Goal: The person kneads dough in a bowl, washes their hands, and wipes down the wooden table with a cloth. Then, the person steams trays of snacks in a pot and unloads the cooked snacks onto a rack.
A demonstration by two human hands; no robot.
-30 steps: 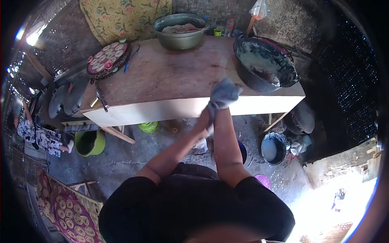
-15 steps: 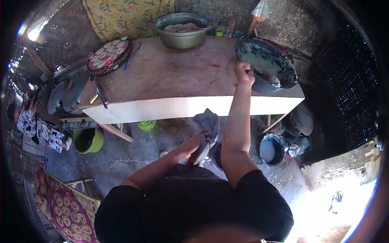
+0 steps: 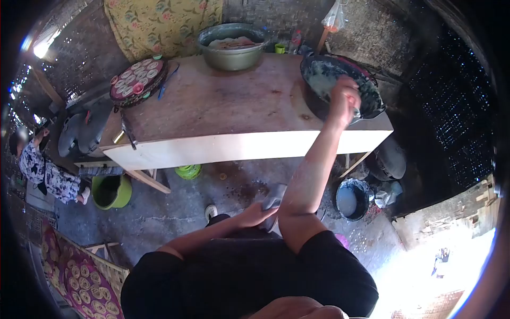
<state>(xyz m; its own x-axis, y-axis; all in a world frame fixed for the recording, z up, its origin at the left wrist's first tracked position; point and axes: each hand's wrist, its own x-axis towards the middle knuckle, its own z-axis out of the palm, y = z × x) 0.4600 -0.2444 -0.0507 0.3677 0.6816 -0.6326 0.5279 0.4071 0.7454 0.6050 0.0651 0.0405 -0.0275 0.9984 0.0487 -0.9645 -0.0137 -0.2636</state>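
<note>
My right hand (image 3: 345, 101) is closed over the near side of a large dark basin (image 3: 324, 80) with pale residue inside, at the right end of the wooden table (image 3: 228, 106). What its fingers hold is too small to make out. Low in front of my body, my left hand (image 3: 256, 215) is wrapped round a grey cloth (image 3: 273, 199). A green basin (image 3: 232, 59) with pale contents stands at the table's back edge. To the left lies a round tray of coiled pieces (image 3: 139, 78).
Under and beside the table are a green bucket (image 3: 112, 194), a dark bucket of whitish liquid (image 3: 350, 201) and a light green object (image 3: 188, 171). Another person (image 3: 48, 170) is at the far left. A patterned cloth with coiled pieces (image 3: 85, 276) lies lower left.
My hands have parted. The left drew the cloth down toward my body; the right moved up and right, over the dark basin. The view has shifted slightly.
</note>
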